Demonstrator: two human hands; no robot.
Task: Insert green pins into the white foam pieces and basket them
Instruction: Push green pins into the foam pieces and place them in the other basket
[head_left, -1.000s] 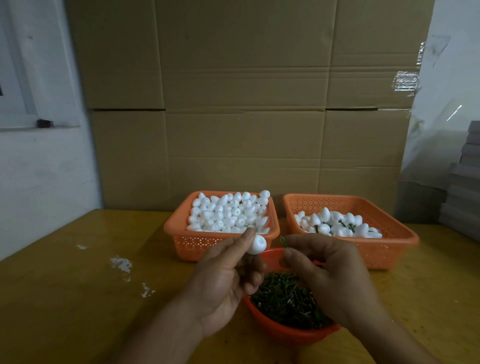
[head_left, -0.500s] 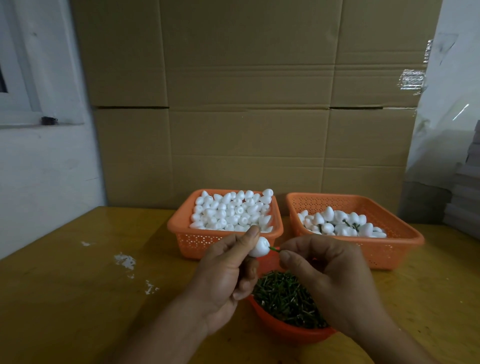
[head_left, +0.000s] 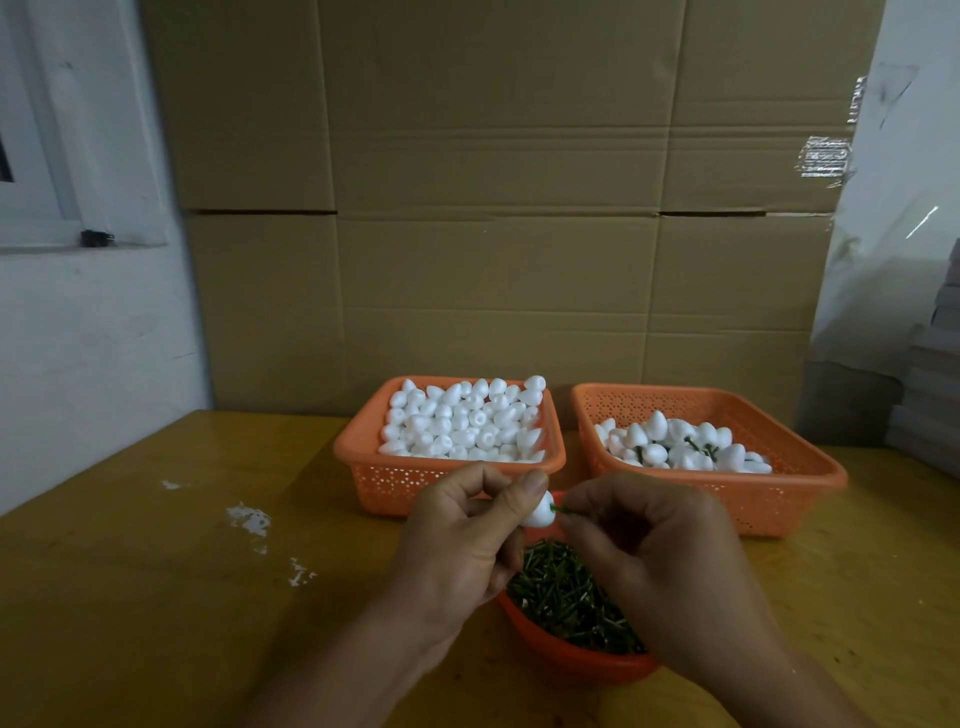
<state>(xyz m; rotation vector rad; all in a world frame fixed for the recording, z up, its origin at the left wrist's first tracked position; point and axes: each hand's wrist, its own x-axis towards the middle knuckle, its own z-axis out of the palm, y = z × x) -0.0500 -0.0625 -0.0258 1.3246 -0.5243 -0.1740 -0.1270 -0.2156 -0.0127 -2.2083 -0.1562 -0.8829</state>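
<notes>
My left hand (head_left: 460, 540) pinches a small white foam piece (head_left: 540, 514) between thumb and fingers above an orange bowl (head_left: 571, 662) full of green pins (head_left: 566, 597). My right hand (head_left: 660, 561) pinches one green pin (head_left: 558, 510), whose tip meets the foam piece's right side. Behind the hands, the left orange basket (head_left: 400, 480) is heaped with plain foam pieces. The right orange basket (head_left: 779, 499) holds foam pieces with green pins in them.
All of it sits on a yellow wooden table (head_left: 156, 597) with white specks (head_left: 249, 519) at the left. Stacked cardboard boxes (head_left: 493, 208) form a wall behind the baskets. A grey stack (head_left: 930, 405) stands at the far right.
My right hand brought the green pin to the foam piece in my left hand; the pin's tip now meets the foam. Both hands have hardly shifted otherwise.
</notes>
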